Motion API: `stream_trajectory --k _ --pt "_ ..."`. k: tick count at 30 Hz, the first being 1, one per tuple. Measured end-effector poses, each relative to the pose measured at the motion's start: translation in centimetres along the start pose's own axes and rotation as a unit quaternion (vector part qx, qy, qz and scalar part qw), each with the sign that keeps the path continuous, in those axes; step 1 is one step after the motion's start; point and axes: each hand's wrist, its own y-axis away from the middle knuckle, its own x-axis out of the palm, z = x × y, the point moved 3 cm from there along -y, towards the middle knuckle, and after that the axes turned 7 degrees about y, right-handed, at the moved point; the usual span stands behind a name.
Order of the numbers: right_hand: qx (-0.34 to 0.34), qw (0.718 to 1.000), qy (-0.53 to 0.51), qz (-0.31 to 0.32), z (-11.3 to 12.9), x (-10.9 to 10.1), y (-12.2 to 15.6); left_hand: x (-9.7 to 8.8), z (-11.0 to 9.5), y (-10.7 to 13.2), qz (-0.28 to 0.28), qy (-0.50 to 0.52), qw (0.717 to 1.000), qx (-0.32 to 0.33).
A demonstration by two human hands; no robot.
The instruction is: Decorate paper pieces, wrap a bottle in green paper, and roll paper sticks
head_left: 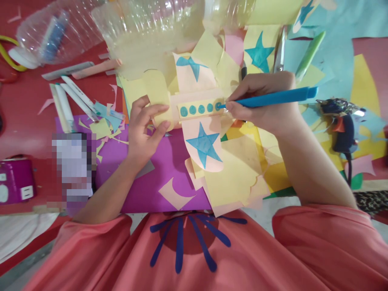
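My right hand (266,97) is closed around a blue felt-tip pen (275,97). The pen's tip touches the last dot at the right end of a pale yellow strip (197,114), where several teal dots stand in a row. This strip lies across a pale paper cut-out (185,127) with rounded flaps. The lower flap bears a blue star (204,144), and the upper one a partly folded blue star (192,66). My left hand (144,129) grips the cut-out's yellow left end between thumb and fingers.
Clear plastic bottles (136,20) lie along the back. Capped markers (79,97) and paper scraps (103,129) are at left, on red and purple surfaces. Scissors (280,52), a green pen (311,54) and a dark corded tool (342,129) lie at right.
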Motion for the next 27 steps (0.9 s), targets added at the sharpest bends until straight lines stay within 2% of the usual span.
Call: stream_trajectory --k 6,17,21,27 --pt "-0.003 1.000 0.015 0.025 -0.07 -0.18 -0.06 -0.10 0.13 0.09 0.004 -0.004 1.000 -0.017" --pt "-0.016 0.999 0.021 -0.022 -0.39 -0.30 -0.09 0.00 -0.01 -0.03 0.003 -0.006 1.000 -0.008" --pt "-0.004 1.000 0.005 -0.005 -0.16 -0.21 0.05 -0.07 0.03 0.01 -0.008 -0.004 1.000 -0.026" --pt "0.012 0.999 0.036 0.014 0.59 -0.15 0.14 -0.05 -0.03 -0.02 -0.003 -0.001 1.000 -0.002"
